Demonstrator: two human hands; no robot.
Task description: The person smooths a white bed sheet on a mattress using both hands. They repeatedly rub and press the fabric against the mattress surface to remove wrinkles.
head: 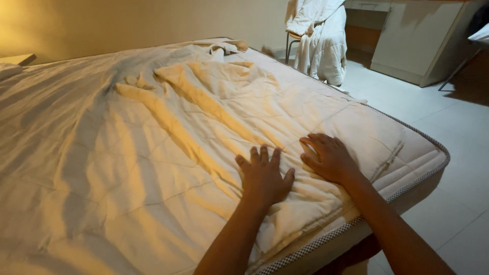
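A cream quilted pad point(168, 142) lies spread over a mattress point(407, 191), with long wrinkles running through its middle. My left hand point(264, 175) rests flat on the pad near the mattress's near corner, fingers spread. My right hand point(328, 157) presses flat on the pad just to the right of it, fingers pointing left. Neither hand holds anything. A bunched strip of white cloth point(224, 48) sits at the far edge of the bed.
A chair point(293, 43) draped with white bedding point(321, 40) stands beyond the bed. A pale cabinet point(417, 40) is at the back right on a light tiled floor point(453, 132). A wall runs behind the bed.
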